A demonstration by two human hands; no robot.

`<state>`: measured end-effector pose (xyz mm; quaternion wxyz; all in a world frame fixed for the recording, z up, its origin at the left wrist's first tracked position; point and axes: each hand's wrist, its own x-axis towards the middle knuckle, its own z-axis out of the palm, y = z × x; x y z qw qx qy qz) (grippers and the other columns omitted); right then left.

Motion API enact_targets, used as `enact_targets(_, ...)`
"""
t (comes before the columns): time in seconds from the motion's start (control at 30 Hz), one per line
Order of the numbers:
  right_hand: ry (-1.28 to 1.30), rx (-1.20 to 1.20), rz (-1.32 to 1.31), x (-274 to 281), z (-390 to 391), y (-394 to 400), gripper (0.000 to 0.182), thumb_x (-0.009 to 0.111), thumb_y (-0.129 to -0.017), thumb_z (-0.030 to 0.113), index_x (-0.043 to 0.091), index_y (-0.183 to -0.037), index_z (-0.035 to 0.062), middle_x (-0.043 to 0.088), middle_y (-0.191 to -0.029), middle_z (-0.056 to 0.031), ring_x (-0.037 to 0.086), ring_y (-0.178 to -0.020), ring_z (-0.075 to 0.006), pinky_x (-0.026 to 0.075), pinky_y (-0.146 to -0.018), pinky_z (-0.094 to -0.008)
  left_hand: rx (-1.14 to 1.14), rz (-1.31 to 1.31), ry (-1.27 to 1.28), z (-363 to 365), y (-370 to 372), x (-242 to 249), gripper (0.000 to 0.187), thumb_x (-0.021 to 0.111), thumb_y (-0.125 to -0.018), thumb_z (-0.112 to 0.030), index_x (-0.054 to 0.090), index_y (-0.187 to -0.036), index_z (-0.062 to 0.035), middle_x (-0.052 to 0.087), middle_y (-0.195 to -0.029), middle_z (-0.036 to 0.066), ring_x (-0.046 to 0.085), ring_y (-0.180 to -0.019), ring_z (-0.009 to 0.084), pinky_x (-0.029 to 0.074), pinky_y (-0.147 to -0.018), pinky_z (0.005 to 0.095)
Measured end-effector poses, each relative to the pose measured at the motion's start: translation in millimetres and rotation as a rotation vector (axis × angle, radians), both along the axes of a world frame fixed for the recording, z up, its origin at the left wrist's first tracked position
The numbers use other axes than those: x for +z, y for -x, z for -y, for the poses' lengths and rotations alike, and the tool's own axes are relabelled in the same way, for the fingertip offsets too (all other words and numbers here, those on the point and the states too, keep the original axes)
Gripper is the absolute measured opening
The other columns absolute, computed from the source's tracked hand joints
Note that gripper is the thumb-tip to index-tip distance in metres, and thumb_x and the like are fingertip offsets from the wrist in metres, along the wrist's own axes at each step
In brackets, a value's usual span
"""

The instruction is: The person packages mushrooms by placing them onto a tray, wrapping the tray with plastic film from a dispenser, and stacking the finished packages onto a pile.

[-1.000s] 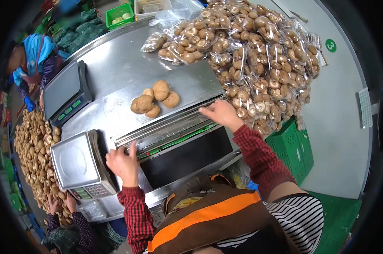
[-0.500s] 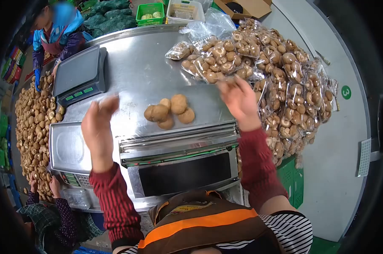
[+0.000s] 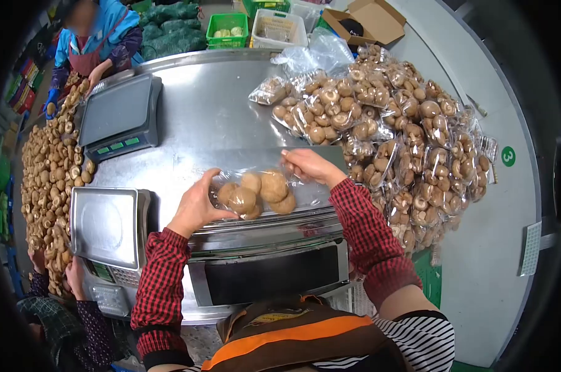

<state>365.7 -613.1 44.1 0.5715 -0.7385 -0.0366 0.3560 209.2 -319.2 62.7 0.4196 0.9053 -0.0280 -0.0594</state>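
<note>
Several brown mushrooms lie bunched on the steel worktop in front of me, with clear plastic film over and around them. My left hand is curled against the film at the bunch's left end, fingers above and thumb below. On the other side, my right hand pinches the film's upper right part between thumb and fingers. Just below the bunch is a steel wrapping machine with rollers and a dark front panel.
Bagged mushrooms are heaped at right. Two scales, one dark and one with a steel pan, stand left beside loose mushrooms. A co-worker in blue stands far left; another person's hands show lower left.
Both hands have come down and inward from above the worktop to the mushrooms. Film now covers the bunch and is held on both sides. The far co-worker's hand has moved.
</note>
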Motion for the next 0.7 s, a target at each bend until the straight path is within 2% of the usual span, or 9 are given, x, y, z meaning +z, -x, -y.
enact_targets(0.07,0.452,0.317,-0.021,25,6,3,0.056,0.051,-0.097,0.054,0.064,-0.097,-0.0005,0.057,-0.075,-0.0022,0.048,-0.064,-0.0071,0.041,-0.054,-0.0233,0.034,-0.108,0.171,-1,4,-2,0.103,0.095,-0.052,-0.035,0.044,-0.135,-0.0017,0.064,-0.112,0.023,0.064,-0.104,0.0339,0.052,-0.088,0.0381)
enact_targets(0.1,0.457,0.273,0.003,24,12,8,0.066,0.05,-0.094,0.063,0.067,-0.089,-0.0004,0.058,-0.074,-0.0032,0.046,-0.06,-0.0061,0.039,-0.053,-0.0233,0.042,-0.088,0.173,-5,7,-6,0.103,0.095,-0.052,-0.035,0.044,-0.135,-0.0017,0.064,-0.112,0.023,0.064,-0.104,0.0339,0.052,-0.088,0.0381)
enact_targets(0.17,0.314,0.299,0.03,7,31,12,0.058,0.054,-0.095,0.056,0.067,-0.096,-0.0004,0.063,-0.079,-0.0056,0.05,-0.061,-0.0075,0.043,-0.056,-0.0245,0.11,-0.025,0.319,-16,15,-18,0.071,0.089,-0.067,-0.029,0.057,-0.123,-0.0007,0.066,-0.104,0.021,0.064,-0.096,0.0292,0.052,-0.082,0.0348)
enact_targets(0.2,0.255,0.322,0.124,-6,39,17,0.055,0.054,-0.096,0.052,0.067,-0.099,-0.0005,0.065,-0.083,-0.0068,0.054,-0.065,-0.0085,0.047,-0.059,-0.0241,0.113,-0.016,0.326,-25,16,-23,0.071,0.089,-0.067,-0.029,0.057,-0.123,-0.0007,0.066,-0.104,0.021,0.064,-0.096,0.0292,0.052,-0.082,0.0348)
enact_targets(0.27,0.135,0.153,0.159,-21,35,37,0.05,0.052,-0.098,0.048,0.064,-0.105,-0.0002,0.065,-0.092,-0.0077,0.058,-0.072,-0.0112,0.051,-0.064,-0.0257,0.17,-0.338,0.466,-39,16,-33,0.033,0.076,-0.082,-0.024,0.068,-0.103,0.0012,0.066,-0.097,0.017,0.061,-0.087,0.0265,0.05,-0.076,0.0345)
enact_targets(0.3,0.005,-0.022,0.187,-27,30,45,0.045,0.051,-0.1,0.043,0.061,-0.112,0.0002,0.066,-0.1,-0.0086,0.062,-0.079,-0.0139,0.054,-0.069,-0.0272,0.134,0.085,0.295,-32,20,-46,0.026,0.064,-0.092,-0.023,0.071,-0.088,0.0018,0.065,-0.085,0.013,0.057,-0.074,0.0241,0.047,-0.069,0.0337)
enact_targets(0.43,-0.187,-0.249,-0.094,-4,16,73,0.044,0.046,-0.103,0.036,0.044,-0.128,-0.0003,0.059,-0.12,-0.0124,0.064,-0.095,-0.0259,0.06,-0.072,-0.0383,0.406,0.055,0.257,-2,25,-50,0.028,0.057,-0.097,-0.023,0.064,-0.087,0.0029,0.057,-0.065,0.006,0.052,-0.059,0.0178,0.043,-0.059,0.0337)
enact_targets(0.57,-0.28,-0.365,-0.047,54,43,152,0.041,0.041,-0.105,0.035,0.045,-0.126,-0.0003,0.06,-0.118,-0.015,0.066,-0.091,-0.0255,0.062,-0.069,-0.0366,0.449,0.033,0.578,24,71,8,0.028,0.054,-0.1,-0.021,0.063,-0.086,0.0016,0.05,-0.062,0.0,0.046,-0.054,0.0057,0.038,-0.05,0.0249)
enact_targets(0.7,-0.253,-0.317,-0.216,63,70,242,0.037,0.04,-0.105,0.033,0.048,-0.12,0.0001,0.064,-0.108,-0.0141,0.067,-0.086,-0.0232,0.062,-0.07,-0.0372,0.325,-0.271,0.417,30,139,29,0.03,0.057,-0.099,-0.023,0.063,-0.083,0.0022,0.053,-0.059,0.001,0.047,-0.05,0.0065,0.038,-0.046,0.0248)
